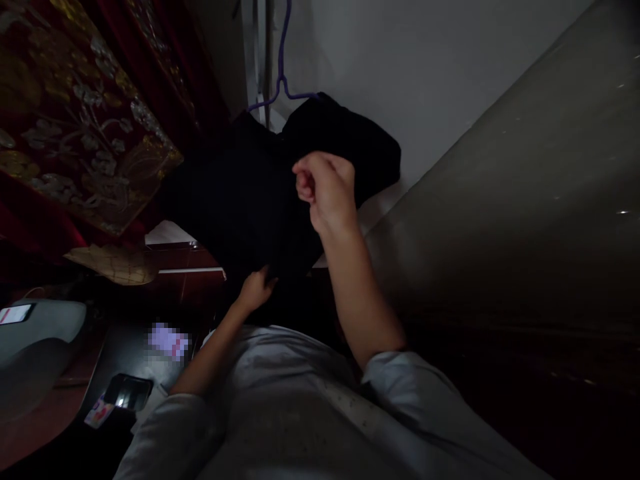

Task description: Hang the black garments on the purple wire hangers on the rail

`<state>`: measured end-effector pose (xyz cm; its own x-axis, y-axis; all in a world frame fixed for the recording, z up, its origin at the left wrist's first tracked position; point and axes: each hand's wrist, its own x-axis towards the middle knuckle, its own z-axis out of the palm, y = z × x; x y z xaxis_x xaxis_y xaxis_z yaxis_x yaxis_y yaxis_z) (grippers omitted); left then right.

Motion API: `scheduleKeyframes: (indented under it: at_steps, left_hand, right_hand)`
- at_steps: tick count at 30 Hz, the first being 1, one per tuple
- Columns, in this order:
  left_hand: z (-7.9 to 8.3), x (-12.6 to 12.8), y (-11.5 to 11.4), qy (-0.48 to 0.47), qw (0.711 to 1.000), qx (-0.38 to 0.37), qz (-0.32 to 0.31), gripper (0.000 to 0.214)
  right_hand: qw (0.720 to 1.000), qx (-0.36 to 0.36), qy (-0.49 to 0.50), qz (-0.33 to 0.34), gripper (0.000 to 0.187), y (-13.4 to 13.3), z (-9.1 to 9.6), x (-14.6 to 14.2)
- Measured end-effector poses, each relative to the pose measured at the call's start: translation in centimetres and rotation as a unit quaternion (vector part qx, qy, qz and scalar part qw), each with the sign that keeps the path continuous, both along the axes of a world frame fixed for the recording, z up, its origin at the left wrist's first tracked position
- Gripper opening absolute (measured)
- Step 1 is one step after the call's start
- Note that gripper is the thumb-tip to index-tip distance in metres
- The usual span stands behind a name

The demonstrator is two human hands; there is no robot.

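Observation:
A black top (240, 180) hangs from a purple clothes hanger (281, 83) in front of me. My left hand (257, 288) is closed on its lower edge, the fingers pinching the dark cloth. Higher up, my right hand (327, 183) is held in front of the top with its fingers curled together. Whatever that hand holds, if anything, is too small or hidden to make out. Dim light hides the folds and details of the cloth.
A red curtain (100, 120) with gold and silver flowers hangs at the left. A grey chair seat (45, 327) bears a phone (16, 313). A dark surface (120, 343) carries a black device (129, 392). A pale slanting panel (500, 180) stands at the right.

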<state>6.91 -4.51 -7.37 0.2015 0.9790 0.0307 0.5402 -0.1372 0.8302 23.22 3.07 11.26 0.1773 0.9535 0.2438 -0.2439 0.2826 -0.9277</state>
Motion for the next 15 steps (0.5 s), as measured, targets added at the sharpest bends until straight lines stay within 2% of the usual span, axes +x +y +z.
scheduleKeyframes:
  at_steps: [3, 5, 7, 8, 10, 11, 13, 15]
  left_hand:
    - [1.5, -1.1, 0.5, 0.030, 0.999, -0.001, -0.013, 0.018]
    - [3.8, -1.9, 1.0, 0.042, 0.999, 0.016, -0.022, 0.019]
    - [7.4, -2.3, 1.7, 0.017, 0.996, 0.087, -0.033, 0.022]
    - [9.6, -2.3, 2.1, -0.014, 0.988, 0.147, -0.035, 0.023]
    - [14.2, -1.9, 3.0, -0.090, 0.956, 0.277, -0.025, 0.024]
    - [16.4, -1.5, 3.5, -0.121, 0.940, 0.319, -0.015, 0.027]
    - [20.1, -0.5, 4.5, -0.142, 0.926, 0.350, -0.024, 0.031]
    - [22.3, 0.6, 5.4, -0.118, 0.919, 0.373, -0.053, 0.027]
  right_hand:
    - [0.999, 0.042, -0.015, 0.005, 0.023, -0.6, 2.1, -1.4]
    - [0.998, 0.063, -0.024, 0.007, 0.023, -1.5, 2.3, -2.1]
    - [0.996, 0.077, -0.042, 0.012, 0.023, -2.1, 2.0, -2.4]
    - [0.995, 0.082, -0.052, 0.013, 0.024, -2.3, 1.8, -2.3]
    - [0.994, 0.091, -0.064, 0.012, 0.026, -2.3, 1.7, -2.1]
    - [0.993, 0.096, -0.069, 0.009, 0.027, -2.3, 1.9, -1.9]
    - [0.991, 0.111, -0.079, -0.001, 0.027, -2.1, 2.2, -1.5]
    - [0.987, 0.130, -0.097, -0.020, 0.025, -1.6, 2.3, -1.3]
